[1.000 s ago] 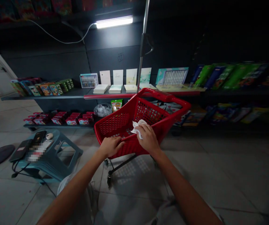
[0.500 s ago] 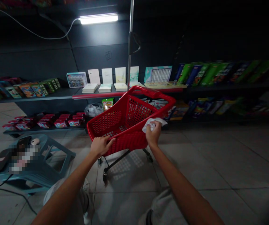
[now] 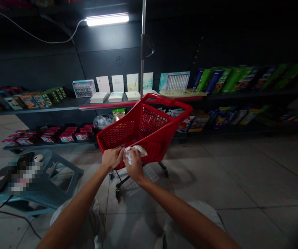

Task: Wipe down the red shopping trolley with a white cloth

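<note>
A red plastic shopping cart (image 3: 160, 136) on a wheeled metal frame stands before me, its basket sides full of small holes. My left hand (image 3: 111, 158) is closed over the near rim toward the basket's left end. Right beside it, my right hand (image 3: 134, 166) presses a crumpled white cloth (image 3: 141, 150) against the near side, just under the rim. Whether it is fabric or paper I cannot tell. The hands are close together, and the right fingers are partly hidden by the cloth.
Behind the cart runs a dark shelf (image 3: 71, 103) with books, boxes and snack bags. A metal pole (image 3: 143, 72) rises behind the cart, and a tube light (image 3: 107, 19) glows above. At left a blue-grey stool (image 3: 69, 169) carries devices, with a cable (image 3: 21, 217) hanging to the tiled floor.
My right hand has slid left along the cart's near side with the cloth, from near the handle end to beside my left hand. My left hand keeps its place on the rim.
</note>
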Available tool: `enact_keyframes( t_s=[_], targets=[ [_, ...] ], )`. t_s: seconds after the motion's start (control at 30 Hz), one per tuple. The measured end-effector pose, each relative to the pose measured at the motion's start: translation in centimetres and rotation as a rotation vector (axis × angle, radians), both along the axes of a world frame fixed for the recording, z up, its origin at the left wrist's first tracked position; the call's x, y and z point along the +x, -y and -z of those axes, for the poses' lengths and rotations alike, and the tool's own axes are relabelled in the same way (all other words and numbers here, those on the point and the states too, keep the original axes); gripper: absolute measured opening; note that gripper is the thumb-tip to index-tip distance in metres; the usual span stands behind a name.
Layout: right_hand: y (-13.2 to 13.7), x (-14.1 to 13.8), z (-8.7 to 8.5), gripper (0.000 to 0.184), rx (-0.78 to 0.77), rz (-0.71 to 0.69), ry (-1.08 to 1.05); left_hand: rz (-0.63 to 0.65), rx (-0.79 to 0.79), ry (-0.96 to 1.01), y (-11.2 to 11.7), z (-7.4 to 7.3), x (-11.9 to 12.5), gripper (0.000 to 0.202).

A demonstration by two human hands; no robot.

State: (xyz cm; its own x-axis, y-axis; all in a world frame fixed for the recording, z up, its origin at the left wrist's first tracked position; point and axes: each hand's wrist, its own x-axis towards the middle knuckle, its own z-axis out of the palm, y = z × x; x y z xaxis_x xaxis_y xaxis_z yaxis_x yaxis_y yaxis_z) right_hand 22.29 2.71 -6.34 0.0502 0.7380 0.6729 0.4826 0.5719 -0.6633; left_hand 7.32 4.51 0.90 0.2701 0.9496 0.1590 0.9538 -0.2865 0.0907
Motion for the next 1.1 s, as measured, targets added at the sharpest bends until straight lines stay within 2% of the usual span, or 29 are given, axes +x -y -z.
enact_keyframes(
  t_s=[0.1,0.17,0.27,0.37,0.5,0.63,0.7,0.77,0.87,1.0,1.1],
  targets=[
    [-0.2,-0.6,0.6,0.027,0.048,-0.052,0.229,-0.016,-0.001,0.002,-0.4,0.0,-0.3,0.061],
    [-1.1,0.0,1.0,0.027,0.088,-0.089,0.411,-0.018,-0.004,0.008,-0.6,-0.1,-0.6,0.062],
    [-3.0,2.7,1.2,0.027,0.156,-0.190,0.684,0.007,-0.005,0.024,-1.0,0.0,-1.2,0.063],
    [-5.1,6.7,0.9,0.026,0.188,-0.143,0.780,0.033,0.005,0.030,-1.2,0.1,-1.6,0.065],
    [-7.4,13.0,0.1,0.022,0.132,0.117,0.654,0.046,0.013,0.031,-1.3,0.3,-1.5,0.066],
    [-9.0,18.3,0.2,0.055,-0.032,0.496,0.198,0.049,0.021,0.028,-1.4,0.4,-1.4,0.068],
    [-9.5,19.6,0.8,0.063,-0.126,0.562,0.041,0.041,0.013,0.021,-1.3,0.5,-1.3,0.068],
    [-9.6,19.4,1.4,0.054,-0.204,0.529,0.002,0.028,0.009,0.015,-1.3,0.5,-1.2,0.068],
    [-9.0,16.8,2.5,0.040,-0.250,0.455,-0.070,0.015,0.014,0.016,-1.2,0.5,-1.0,0.069],
    [-7.4,10.4,4.1,0.049,-0.412,0.385,-0.451,0.008,0.017,0.034,-1.1,0.4,-0.8,0.068],
    [-5.7,5.2,5.0,0.058,-0.526,0.312,-0.629,0.003,0.012,0.050,-1.0,0.4,-0.7,0.068]
  ],
)
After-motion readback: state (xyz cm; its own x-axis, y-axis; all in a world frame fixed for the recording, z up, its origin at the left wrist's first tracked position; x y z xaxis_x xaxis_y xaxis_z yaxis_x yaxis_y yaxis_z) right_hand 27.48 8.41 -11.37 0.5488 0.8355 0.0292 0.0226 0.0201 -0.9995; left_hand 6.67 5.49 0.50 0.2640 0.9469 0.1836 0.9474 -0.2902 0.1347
